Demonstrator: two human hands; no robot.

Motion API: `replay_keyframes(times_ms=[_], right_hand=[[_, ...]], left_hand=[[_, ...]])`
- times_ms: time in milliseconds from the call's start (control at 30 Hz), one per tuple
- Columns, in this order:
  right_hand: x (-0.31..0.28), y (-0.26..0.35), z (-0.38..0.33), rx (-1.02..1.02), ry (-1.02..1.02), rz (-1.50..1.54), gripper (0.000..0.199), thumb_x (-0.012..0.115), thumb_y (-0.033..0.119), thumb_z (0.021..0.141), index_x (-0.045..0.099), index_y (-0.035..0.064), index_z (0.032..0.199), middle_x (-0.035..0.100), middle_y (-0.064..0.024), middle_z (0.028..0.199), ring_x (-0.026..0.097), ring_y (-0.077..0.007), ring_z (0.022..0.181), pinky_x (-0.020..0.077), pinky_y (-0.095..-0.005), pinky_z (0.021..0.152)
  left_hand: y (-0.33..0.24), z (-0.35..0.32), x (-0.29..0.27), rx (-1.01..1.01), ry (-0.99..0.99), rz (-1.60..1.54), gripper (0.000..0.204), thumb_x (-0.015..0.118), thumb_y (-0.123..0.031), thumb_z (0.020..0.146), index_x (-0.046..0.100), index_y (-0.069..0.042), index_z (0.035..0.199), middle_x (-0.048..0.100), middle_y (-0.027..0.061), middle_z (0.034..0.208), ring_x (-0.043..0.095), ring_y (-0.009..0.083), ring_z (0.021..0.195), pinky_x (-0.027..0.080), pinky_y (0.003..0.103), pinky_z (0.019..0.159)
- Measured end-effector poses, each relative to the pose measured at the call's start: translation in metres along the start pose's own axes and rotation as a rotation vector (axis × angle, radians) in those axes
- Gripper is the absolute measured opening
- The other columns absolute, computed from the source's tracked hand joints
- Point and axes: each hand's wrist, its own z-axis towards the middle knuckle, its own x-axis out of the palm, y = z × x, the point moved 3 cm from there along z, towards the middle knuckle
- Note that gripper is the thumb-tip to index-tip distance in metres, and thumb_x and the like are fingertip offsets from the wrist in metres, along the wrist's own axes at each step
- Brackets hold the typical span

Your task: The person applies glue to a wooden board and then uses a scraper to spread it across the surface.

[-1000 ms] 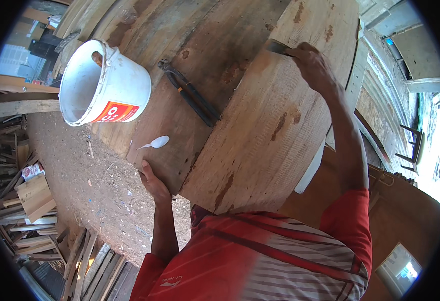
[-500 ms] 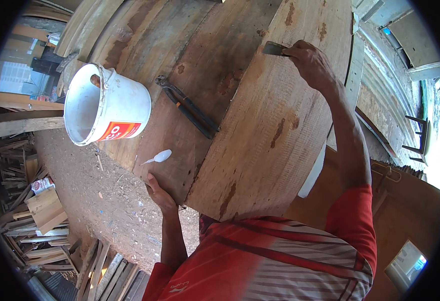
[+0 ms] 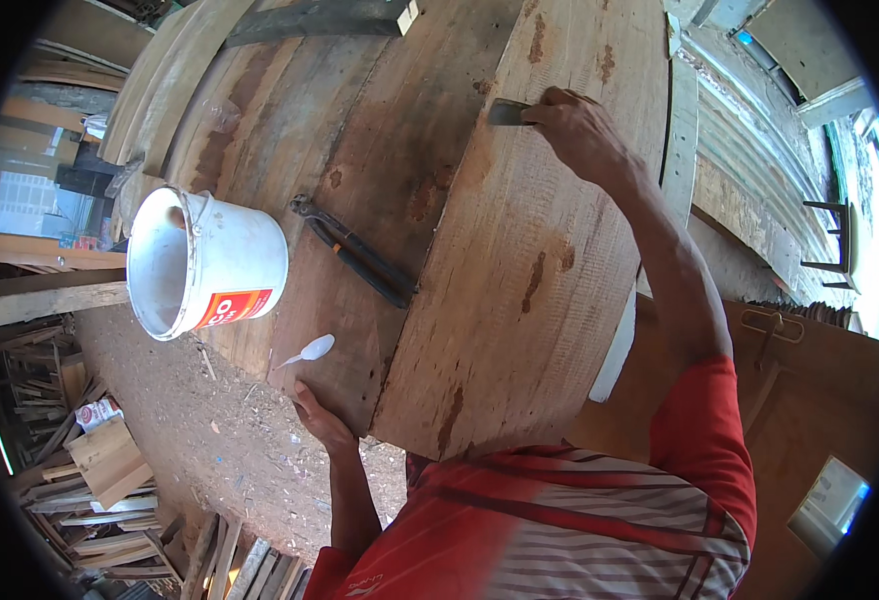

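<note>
A putty knife with a grey blade is held in my right hand, its fingers closed around the handle. The blade lies at the left edge of a wide, pale wooden board with dark brown patches. My left hand grips the near edge of the darker planks, thumb up at the rim; its other fingers are partly hidden. Just beyond it lies a white plastic spoon. A pair of pincers with dark handles rests on the planks, close to the board.
A white bucket with a red label stands on the left of the planks. At the far side lies a dark wooden beam. Scrap wood is piled on the littered ground at lower left. A brown door is at right.
My right hand and the putty knife have shifted slightly left and nearer, to the board's left edge. The view has tilted, bringing the far beam into sight. My left hand keeps its hold.
</note>
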Motion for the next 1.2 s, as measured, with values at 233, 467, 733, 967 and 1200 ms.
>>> replay_keyframes(times_ms=[233, 467, 733, 967, 1200], right_hand=[[0.014, 0.016, -0.015, -0.031, -0.014, -0.044, 0.021, 0.066, 0.009, 0.097, 0.077, 0.0062, 0.115, 0.070, -0.0109, 0.104, 0.070, -0.0288, 0.099, 0.0573, -0.0403, 0.088], [0.006, 0.016, -0.014, 0.068, 0.009, 0.002, 0.022, 0.066, 0.009, 0.097, 0.077, 0.0077, 0.116, 0.069, -0.0111, 0.103, 0.070, -0.0305, 0.100, 0.0567, -0.0415, 0.089], [0.010, 0.005, 0.004, -0.002, -0.069, -0.016, 0.026, 0.059, 0.006, 0.096, 0.077, 0.0103, 0.114, 0.069, -0.0133, 0.098, 0.070, -0.0326, 0.097, 0.0580, -0.0436, 0.085], [-0.003, 0.016, -0.009, -0.017, -0.109, -0.003, 0.019, 0.065, 0.006, 0.095, 0.078, 0.0077, 0.108, 0.070, -0.0131, 0.098, 0.070, -0.0301, 0.097, 0.0580, -0.0416, 0.086], [0.009, 0.017, -0.004, -0.006, -0.013, -0.025, 0.021, 0.069, 0.010, 0.096, 0.077, 0.0085, 0.116, 0.070, -0.0096, 0.103, 0.071, -0.0288, 0.099, 0.0578, -0.0422, 0.087]], left_hand=[[0.004, 0.002, -0.006, -0.031, -0.014, -0.015, 0.076, 0.051, -0.052, 0.107, 0.036, 0.002, 0.159, 0.047, 0.0200, 0.155, 0.050, 0.0318, 0.138, 0.039, 0.041, 0.116], [-0.008, -0.010, 0.004, -0.036, -0.057, 0.007, 0.076, 0.052, -0.051, 0.106, 0.036, 0.002, 0.159, 0.047, 0.0194, 0.155, 0.050, 0.0320, 0.137, 0.041, 0.042, 0.115], [-0.003, -0.004, 0.002, -0.029, -0.004, -0.012, 0.077, 0.052, -0.052, 0.106, 0.036, 0.002, 0.159, 0.047, 0.0190, 0.156, 0.050, 0.0321, 0.138, 0.041, 0.042, 0.116], [-0.013, -0.009, 0.008, 0.027, 0.000, -0.026, 0.076, 0.051, -0.050, 0.107, 0.035, 0.004, 0.158, 0.045, 0.0219, 0.155, 0.049, 0.0335, 0.137, 0.040, 0.043, 0.115], [0.000, -0.003, 0.002, -0.024, 0.008, -0.047, 0.075, 0.051, -0.048, 0.108, 0.034, 0.005, 0.159, 0.044, 0.0218, 0.156, 0.049, 0.0326, 0.138, 0.039, 0.043, 0.116]])
